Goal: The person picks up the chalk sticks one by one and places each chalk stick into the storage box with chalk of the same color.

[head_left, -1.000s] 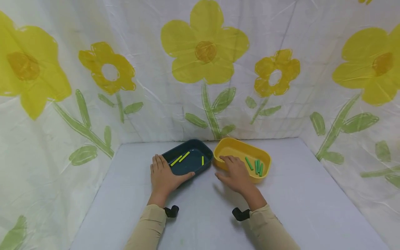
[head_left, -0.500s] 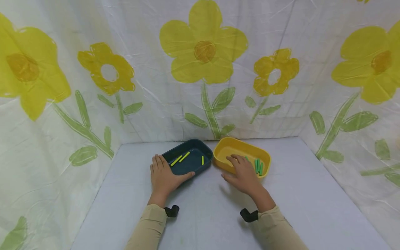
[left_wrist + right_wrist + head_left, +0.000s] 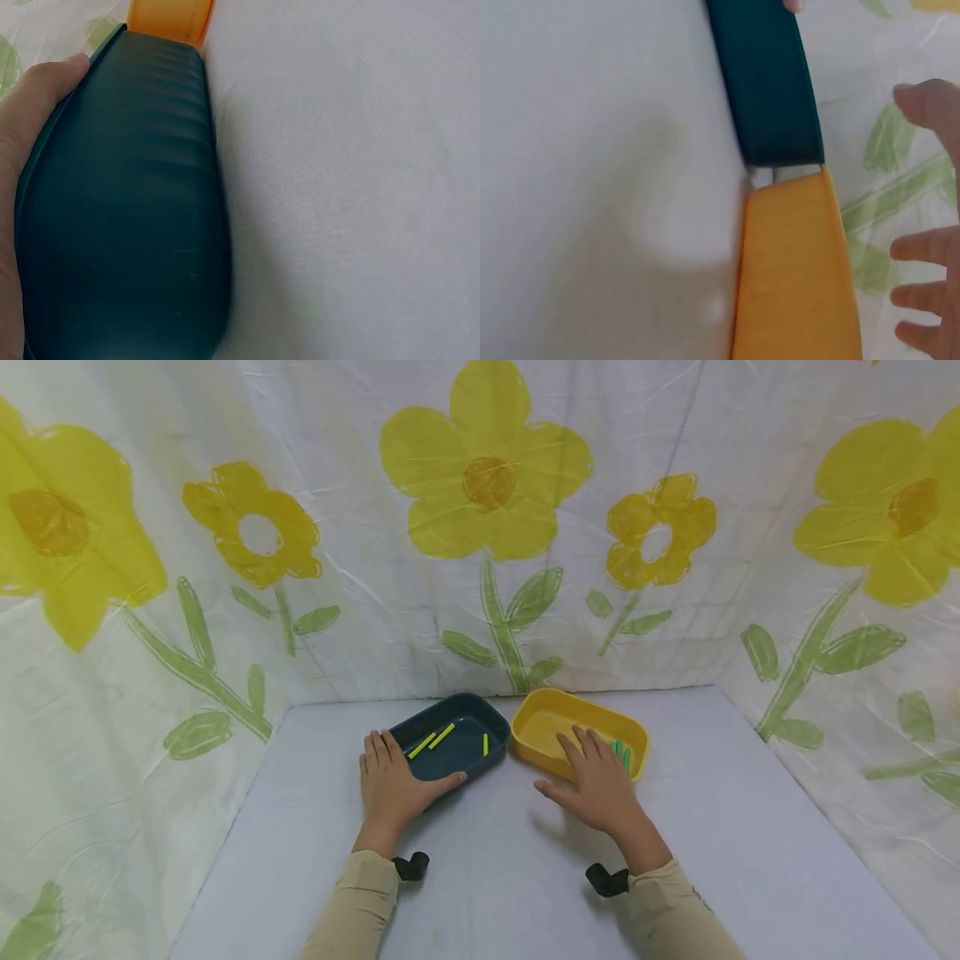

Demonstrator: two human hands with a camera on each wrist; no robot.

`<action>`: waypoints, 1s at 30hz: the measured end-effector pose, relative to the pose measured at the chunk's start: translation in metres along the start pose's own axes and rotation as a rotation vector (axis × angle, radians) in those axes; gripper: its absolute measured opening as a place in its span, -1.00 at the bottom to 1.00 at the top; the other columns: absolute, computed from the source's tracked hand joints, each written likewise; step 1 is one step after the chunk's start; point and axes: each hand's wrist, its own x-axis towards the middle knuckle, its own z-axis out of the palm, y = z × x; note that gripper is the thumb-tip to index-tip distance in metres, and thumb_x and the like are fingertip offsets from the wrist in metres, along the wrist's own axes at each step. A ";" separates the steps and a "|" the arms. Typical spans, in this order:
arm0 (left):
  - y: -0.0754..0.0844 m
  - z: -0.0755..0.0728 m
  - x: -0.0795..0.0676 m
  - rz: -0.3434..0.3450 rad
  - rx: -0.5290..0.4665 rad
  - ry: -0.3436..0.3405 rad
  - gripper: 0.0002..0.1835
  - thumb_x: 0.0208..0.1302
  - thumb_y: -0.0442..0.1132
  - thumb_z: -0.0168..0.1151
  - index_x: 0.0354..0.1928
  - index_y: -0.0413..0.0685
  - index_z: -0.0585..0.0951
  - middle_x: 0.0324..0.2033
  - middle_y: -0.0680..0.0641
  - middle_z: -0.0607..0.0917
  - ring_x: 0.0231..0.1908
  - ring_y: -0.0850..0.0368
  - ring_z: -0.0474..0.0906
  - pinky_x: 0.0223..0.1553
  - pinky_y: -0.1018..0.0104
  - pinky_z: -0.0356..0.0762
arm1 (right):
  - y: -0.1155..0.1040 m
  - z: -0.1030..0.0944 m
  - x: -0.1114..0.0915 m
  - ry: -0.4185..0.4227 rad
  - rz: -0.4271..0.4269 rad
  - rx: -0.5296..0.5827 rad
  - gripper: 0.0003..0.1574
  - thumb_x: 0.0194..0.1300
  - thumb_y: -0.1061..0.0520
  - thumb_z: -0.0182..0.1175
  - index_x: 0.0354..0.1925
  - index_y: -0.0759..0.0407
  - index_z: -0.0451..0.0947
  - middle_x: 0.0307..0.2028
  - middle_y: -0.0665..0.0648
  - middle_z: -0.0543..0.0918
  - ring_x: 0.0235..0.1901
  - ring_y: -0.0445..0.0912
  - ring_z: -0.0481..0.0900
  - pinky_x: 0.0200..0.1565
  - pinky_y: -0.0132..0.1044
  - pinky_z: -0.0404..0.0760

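Observation:
My left hand [image 3: 395, 789] holds the near left corner of a dark teal container [image 3: 480, 764], fingers over its left end and thumb on the near rim. In the left wrist view, the thumb [image 3: 45, 90] lies along that rim. Three yellow sticks lie inside, one of them a short yellow stick [image 3: 486, 744] on the right. My right hand [image 3: 606, 789] hovers, fingers spread and holding nothing, over the near side of a yellow container [image 3: 532, 718]. Green sticks [image 3: 626, 760] show partly beside its fingers; the hand hides the rest.
Both containers stand nearly end to end on a white-covered table [image 3: 480, 893], close to the back. A white curtain [image 3: 375, 627] printed with yellow flowers hangs behind and at both sides. A black wrist mount [image 3: 606, 880] projects from the right sleeve.
My right hand has shifted rightward over the yellow container, now covering some green sticks that showed before. My left hand has stayed put on the dark teal container.

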 end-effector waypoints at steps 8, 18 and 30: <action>0.000 0.000 0.001 0.007 -0.008 0.007 0.82 -0.31 0.92 0.13 0.69 -0.29 -0.32 0.69 -0.39 -0.26 0.70 -0.32 -0.37 0.67 -0.29 -0.22 | 0.006 -0.006 -0.008 -0.030 0.070 -0.076 0.34 0.30 -0.73 0.06 0.72 -0.04 0.04 0.69 0.34 0.01 0.67 0.39 -0.09 0.59 0.43 -0.05; 0.001 -0.003 0.001 0.029 0.003 0.016 0.79 -0.27 0.91 0.14 0.69 -0.30 -0.25 0.68 -0.43 -0.22 0.69 -0.36 -0.33 0.63 -0.39 -0.29 | 0.015 -0.002 -0.013 -0.030 0.095 -0.110 0.42 0.23 -0.78 0.06 0.74 -0.09 -0.06 0.71 0.32 -0.10 0.68 0.40 -0.19 0.59 0.46 -0.14; -0.008 0.001 0.004 0.042 -0.093 0.081 0.63 -0.10 0.86 0.09 0.73 -0.14 -0.20 0.69 -0.38 -0.25 0.69 -0.38 -0.37 0.64 -0.37 -0.26 | 0.019 -0.002 -0.016 -0.017 0.095 -0.110 0.42 0.25 -0.77 0.04 0.74 -0.07 -0.06 0.71 0.35 -0.10 0.68 0.39 -0.21 0.58 0.46 -0.13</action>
